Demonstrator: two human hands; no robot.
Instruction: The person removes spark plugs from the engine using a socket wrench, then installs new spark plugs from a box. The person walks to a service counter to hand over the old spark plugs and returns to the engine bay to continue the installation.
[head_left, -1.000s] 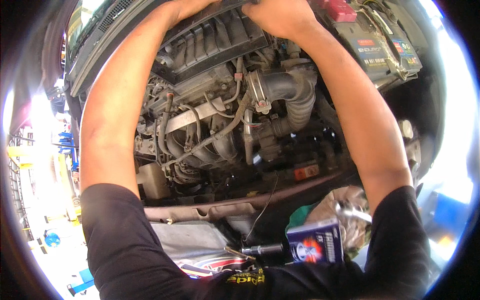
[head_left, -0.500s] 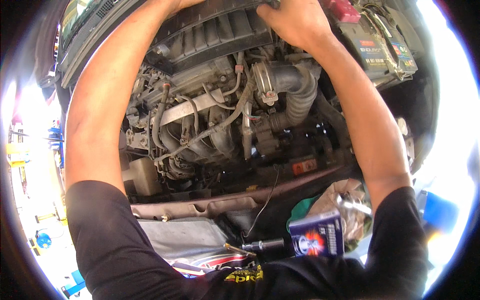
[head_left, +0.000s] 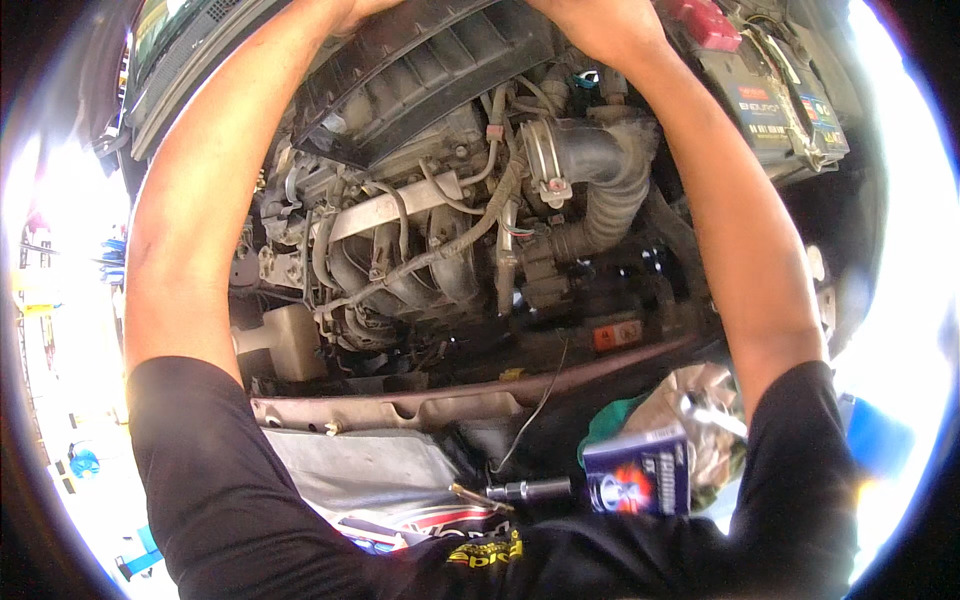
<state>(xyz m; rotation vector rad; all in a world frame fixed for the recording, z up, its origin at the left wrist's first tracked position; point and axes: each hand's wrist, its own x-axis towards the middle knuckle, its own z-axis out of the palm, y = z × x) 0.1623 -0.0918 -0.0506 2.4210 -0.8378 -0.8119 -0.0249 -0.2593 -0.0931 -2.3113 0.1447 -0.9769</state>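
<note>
A black ribbed plastic engine cover (head_left: 430,75), which looks like an air filter housing, hangs tilted over the far side of the engine (head_left: 400,230). My left hand (head_left: 352,12) is at its far left edge, cut off by the top of the picture. At the far right end of the cover is my right hand (head_left: 605,28), its fingertips also out of view. The cover moves along with both hands, so they grip it, though the fingers themselves are hidden. Right of the cover, a ridged black intake hose (head_left: 610,190) with a metal clamp (head_left: 548,165) bends downward.
A car battery (head_left: 775,105) with a red terminal cover (head_left: 708,22) sits at the far right. Along the near edge lie a blue spark plug box (head_left: 640,475), a crumpled rag (head_left: 700,385), a socket tool (head_left: 530,490) and a grey fender pad (head_left: 360,465). A pale plastic reservoir (head_left: 285,340) stands near left.
The cover has turned, its right end rising away and its left end dropping nearer the engine. More of the parts beside the intake hose shows. My view has shifted slightly.
</note>
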